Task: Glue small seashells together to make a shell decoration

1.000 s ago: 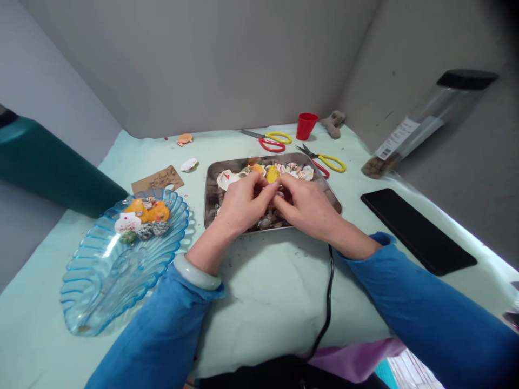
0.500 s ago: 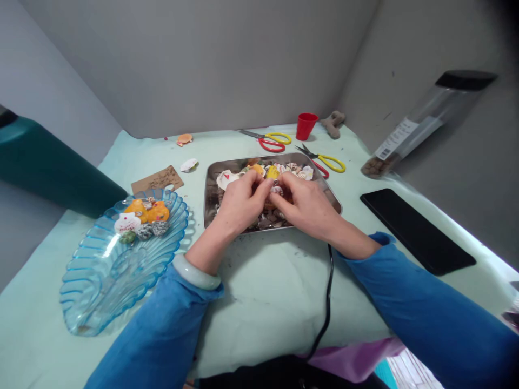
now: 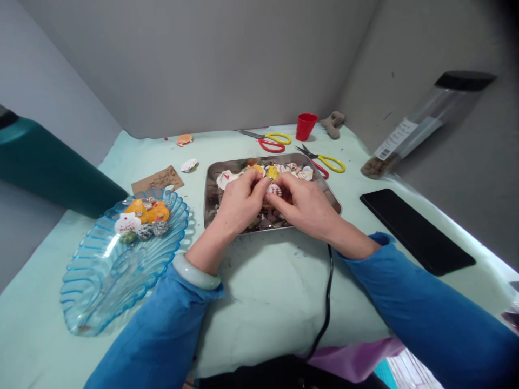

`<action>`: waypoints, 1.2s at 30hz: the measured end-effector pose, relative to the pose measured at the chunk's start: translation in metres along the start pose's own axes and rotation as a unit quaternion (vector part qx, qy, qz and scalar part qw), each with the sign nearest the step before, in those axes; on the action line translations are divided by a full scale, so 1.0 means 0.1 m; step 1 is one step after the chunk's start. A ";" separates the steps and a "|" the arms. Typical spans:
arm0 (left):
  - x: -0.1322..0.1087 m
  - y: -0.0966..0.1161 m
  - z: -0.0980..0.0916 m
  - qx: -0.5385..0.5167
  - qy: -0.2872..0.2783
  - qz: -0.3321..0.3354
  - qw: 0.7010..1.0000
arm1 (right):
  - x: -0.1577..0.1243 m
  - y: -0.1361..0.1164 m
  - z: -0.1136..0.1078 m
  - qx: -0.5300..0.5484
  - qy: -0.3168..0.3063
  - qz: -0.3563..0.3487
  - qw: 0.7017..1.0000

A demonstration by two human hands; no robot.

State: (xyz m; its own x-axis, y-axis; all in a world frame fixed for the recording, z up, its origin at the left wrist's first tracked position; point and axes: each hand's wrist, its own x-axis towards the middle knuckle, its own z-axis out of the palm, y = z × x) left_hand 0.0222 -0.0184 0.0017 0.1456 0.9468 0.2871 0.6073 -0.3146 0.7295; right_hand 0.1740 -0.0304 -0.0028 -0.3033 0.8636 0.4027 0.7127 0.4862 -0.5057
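Over the metal tray (image 3: 207,208), my left hand (image 3: 243,200) and my right hand (image 3: 306,205) meet with thumbs and index fingers pinched. A small white shell with dark reddish stripes (image 3: 274,190) shows between the fingers of my right hand. A tiny gold-coloured bit is at the fingertips, too small to make out. What my left fingers pinch is mostly hidden. Around the hands the tray holds many shells, among them a white shell with a red mark (image 3: 224,179) and a yellow piece (image 3: 272,172).
A blue clear shell-shaped dish (image 3: 117,275) with several decorated shells lies left, beside a teal bottle (image 3: 57,167). Behind the tray are two scissors (image 3: 275,141) (image 3: 324,160) and a red cup (image 3: 306,127). Right are a black slab (image 3: 416,229) and a clear tube (image 3: 409,138).
The fingertips have shifted slightly left and the striped shell shows more plainly between them. Both forearms and the things on the table stay where they were.
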 end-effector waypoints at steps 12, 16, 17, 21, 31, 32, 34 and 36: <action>-0.02 0.02 -0.01 0.011 -0.014 0.015 1.000 | 0.01 0.02 0.02 -0.011 0.003 -0.009 1.000; -0.01 0.01 -0.01 0.022 -0.008 0.010 1.000 | -0.01 0.00 0.01 -0.002 0.000 -0.007 1.000; -0.01 0.00 -0.01 0.024 -0.005 0.009 1.000 | -0.01 0.00 0.01 0.001 0.000 -0.006 1.000; 0.00 0.01 -0.01 0.024 0.006 0.000 1.000 | -0.01 0.00 0.00 0.003 -0.002 -0.004 1.000; -0.01 0.01 0.00 0.011 -0.004 0.004 1.000 | 0.00 0.00 0.00 -0.002 -0.001 -0.012 1.000; -0.01 0.01 0.00 0.015 -0.007 0.007 1.000 | -0.01 -0.01 0.00 -0.002 -0.002 -0.013 1.000; -0.02 0.02 0.00 0.025 -0.009 0.010 1.000 | -0.01 -0.01 0.00 -0.004 -0.004 -0.012 1.000; -0.01 0.02 0.00 0.034 -0.011 0.012 0.999 | 0.00 -0.01 0.00 -0.006 -0.008 -0.010 1.000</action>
State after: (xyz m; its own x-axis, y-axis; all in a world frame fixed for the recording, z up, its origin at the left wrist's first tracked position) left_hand 0.0226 -0.0203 0.0027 0.1769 0.9407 0.2896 0.6544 -0.3321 0.6793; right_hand 0.1733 -0.0314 -0.0023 -0.3277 0.8558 0.4002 0.7133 0.5019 -0.4892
